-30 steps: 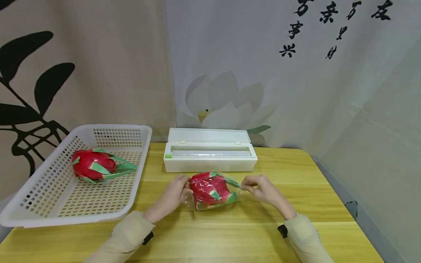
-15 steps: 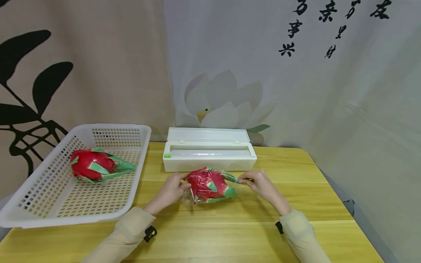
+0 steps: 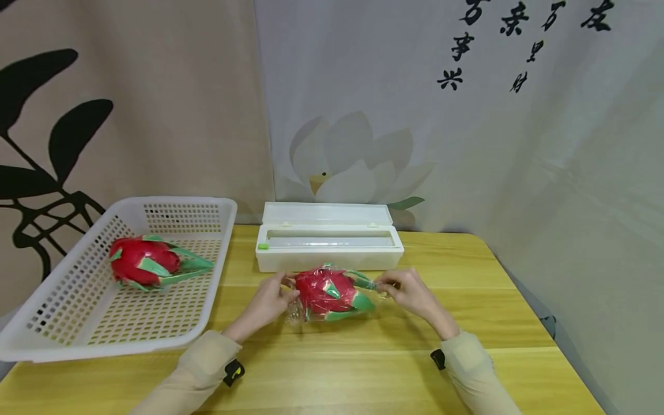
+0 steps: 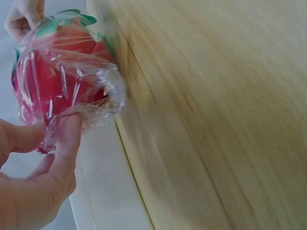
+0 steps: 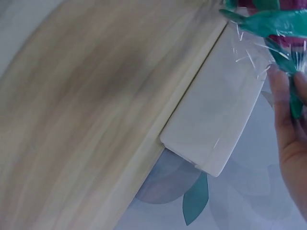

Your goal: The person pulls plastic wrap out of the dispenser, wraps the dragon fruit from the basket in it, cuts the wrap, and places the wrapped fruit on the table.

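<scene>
A red dragon fruit (image 3: 329, 291) with green leaf tips, loosely wrapped in clear cling film (image 4: 112, 86), is between my two hands in front of the white box. My left hand (image 3: 267, 305) pinches the gathered film at the fruit's left end; in the left wrist view the thumb and fingers close on it. My right hand (image 3: 412, 294) pinches the long green leaf tips (image 5: 296, 98) at the right end, with film around them. Whether the fruit's underside touches the table, I cannot tell.
Behind the fruit stands a white cling film box (image 3: 329, 260), its lid raised and a roll inside. At left, a white plastic basket (image 3: 220, 276) holds a second, unwrapped dragon fruit (image 3: 145, 262). The wooden table (image 3: 332, 369) meets a printed curtain (image 3: 358, 69) at the back.
Both hands have shifted slightly left and away from me, carrying the wrapped dragon fruit closer to the box. The fruit has turned a little. The basket and box have not moved.
</scene>
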Demonstrator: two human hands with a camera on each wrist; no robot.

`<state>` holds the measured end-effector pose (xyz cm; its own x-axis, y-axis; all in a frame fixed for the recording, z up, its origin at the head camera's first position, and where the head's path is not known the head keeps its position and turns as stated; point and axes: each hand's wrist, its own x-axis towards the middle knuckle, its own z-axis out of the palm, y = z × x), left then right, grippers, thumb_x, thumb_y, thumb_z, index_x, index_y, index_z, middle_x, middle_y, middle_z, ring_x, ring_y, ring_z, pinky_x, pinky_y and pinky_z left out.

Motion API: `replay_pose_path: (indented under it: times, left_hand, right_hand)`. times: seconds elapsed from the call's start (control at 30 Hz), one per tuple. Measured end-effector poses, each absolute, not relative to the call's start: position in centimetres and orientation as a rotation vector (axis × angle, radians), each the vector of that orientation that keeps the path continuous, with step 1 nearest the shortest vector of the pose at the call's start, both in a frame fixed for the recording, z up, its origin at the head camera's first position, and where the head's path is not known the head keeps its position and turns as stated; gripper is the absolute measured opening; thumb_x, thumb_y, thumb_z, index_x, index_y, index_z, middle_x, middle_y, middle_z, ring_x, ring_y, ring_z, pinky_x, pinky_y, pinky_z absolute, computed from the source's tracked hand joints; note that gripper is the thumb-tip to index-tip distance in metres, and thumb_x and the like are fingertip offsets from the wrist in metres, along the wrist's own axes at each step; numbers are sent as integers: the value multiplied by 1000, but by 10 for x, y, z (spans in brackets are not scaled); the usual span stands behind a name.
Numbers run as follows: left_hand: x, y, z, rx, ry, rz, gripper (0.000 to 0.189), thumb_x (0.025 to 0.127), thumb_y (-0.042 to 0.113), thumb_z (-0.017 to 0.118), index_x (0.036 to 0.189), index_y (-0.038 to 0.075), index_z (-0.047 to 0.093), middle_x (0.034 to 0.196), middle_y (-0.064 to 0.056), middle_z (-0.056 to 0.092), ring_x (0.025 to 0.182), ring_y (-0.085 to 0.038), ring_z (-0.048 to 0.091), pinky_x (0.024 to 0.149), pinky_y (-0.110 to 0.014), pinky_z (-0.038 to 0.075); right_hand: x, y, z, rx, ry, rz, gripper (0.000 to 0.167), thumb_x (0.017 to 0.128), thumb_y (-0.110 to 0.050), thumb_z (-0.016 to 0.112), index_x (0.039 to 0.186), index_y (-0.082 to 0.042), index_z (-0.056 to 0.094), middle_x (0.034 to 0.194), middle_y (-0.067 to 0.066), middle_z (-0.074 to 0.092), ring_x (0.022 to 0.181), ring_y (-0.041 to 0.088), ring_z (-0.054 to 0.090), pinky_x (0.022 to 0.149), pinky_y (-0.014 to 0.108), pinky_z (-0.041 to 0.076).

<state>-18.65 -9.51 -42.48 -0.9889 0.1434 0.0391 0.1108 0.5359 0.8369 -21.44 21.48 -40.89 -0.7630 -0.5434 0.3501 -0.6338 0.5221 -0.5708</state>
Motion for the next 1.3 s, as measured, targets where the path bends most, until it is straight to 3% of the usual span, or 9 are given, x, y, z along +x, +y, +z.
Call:
replay_pose_path:
  times: [0.07, 0.23, 0.3, 0.43, 0.53, 0.7, 0.9, 1.17, 1.3]
  left_hand:
    - [-187, -94, -426, 189, 2711, 1524, 28, 86, -1, 64, 112, -7, 55, 105, -21, 64, 72, -19, 65, 56, -24, 56]
    - [-186, -94, -428, 243, 2805, 1501, 13, 85, 8, 69, 93, -1, 64, 96, -15, 68, 87, -25, 68, 70, -29, 58]
    - [-184, -96, -428, 309, 2799, 1491, 17, 81, 10, 74, 92, 0, 66, 97, -13, 68, 90, -26, 67, 75, -30, 59]
    - [-179, -100, -428, 444, 2810, 1392, 43, 62, 13, 87, 95, 3, 62, 100, -8, 63, 92, -21, 61, 79, -31, 58]
    - [-177, -99, -429, 514, 2876, 1272, 52, 52, 13, 90, 92, 6, 59, 97, -5, 57, 86, -16, 55, 73, -28, 55]
    - [-178, -95, -431, 486, 2882, 1309, 43, 59, 7, 87, 89, 4, 57, 94, -5, 55, 80, -13, 55, 65, -16, 51]
    - [-177, -95, -427, 483, 2835, 1396, 31, 67, 1, 81, 90, 1, 59, 92, -8, 59, 77, -15, 63, 65, -15, 54]
    - [-177, -95, -420, 558, 2851, 1398, 15, 74, 4, 77, 82, 2, 65, 87, -10, 66, 73, -14, 65, 59, -14, 52]
    - [-181, -91, -418, 532, 2918, 1389, 8, 77, 6, 74, 80, 4, 68, 86, -8, 69, 73, -11, 61, 59, -15, 49]
  right_hand:
    - [-216, 213, -409, 1007, -2611, 1053, 9, 85, 5, 65, 89, 0, 71, 80, 12, 73, 63, 21, 68, 53, 18, 53]
    - [-218, 215, -409, 1009, -2612, 992, 9, 84, 5, 65, 87, -1, 72, 84, 14, 74, 70, 23, 70, 57, 18, 54]
    - [-218, 217, -408, 1027, -2635, 1003, 10, 85, 3, 65, 89, -1, 73, 89, 14, 74, 74, 22, 70, 60, 21, 56]
    - [-218, 223, -408, 1077, -2673, 1040, 13, 87, -3, 65, 97, -3, 74, 101, 15, 73, 86, 22, 71, 66, 23, 58]
    - [-218, 225, -407, 1118, -2668, 1009, 15, 87, -4, 65, 99, -4, 74, 105, 14, 73, 90, 23, 71, 66, 20, 57]
    - [-219, 223, -407, 1167, -2639, 857, 15, 86, 0, 65, 97, -2, 74, 100, 13, 74, 84, 20, 71, 63, 17, 55]
    - [-219, 217, -406, 1099, -2647, 831, 16, 86, 4, 63, 96, -2, 74, 90, 12, 75, 70, 14, 67, 56, 16, 50]
    - [-220, 216, -407, 1019, -2712, 958, 14, 88, 2, 62, 96, -2, 73, 93, 12, 74, 82, 19, 71, 68, 19, 56]
    - [-218, 221, -409, 1072, -2769, 953, 15, 87, -5, 66, 100, -4, 73, 98, 10, 74, 80, 16, 68, 66, 19, 55]
